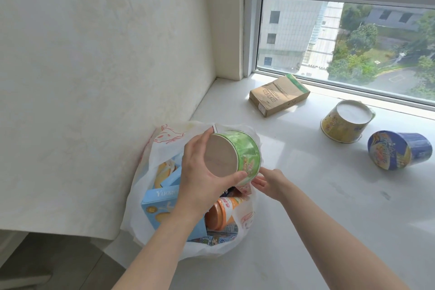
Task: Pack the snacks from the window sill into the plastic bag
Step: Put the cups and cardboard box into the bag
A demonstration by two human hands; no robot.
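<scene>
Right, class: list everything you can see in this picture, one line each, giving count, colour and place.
green bowl: one, green, held over the bag
bag: one, white with red print, open, on the sill by the wall
blue boxes: at least two, light blue, in the bag
jar: one, orange, in the bag
cartons: count unclear, blue-green, low in the bag
brown box: one, brown, flat on the sill by the window
yellow bowl: one, yellow, on its side on the sill
blue bowl: one, blue, on its side, right of the yellow bowl
sill: one, white
window: one, white frame, behind the sill
wall: one, cream, left
left hand: grips the green bowl
right hand: at the bag's rim, grip unclear
</scene>
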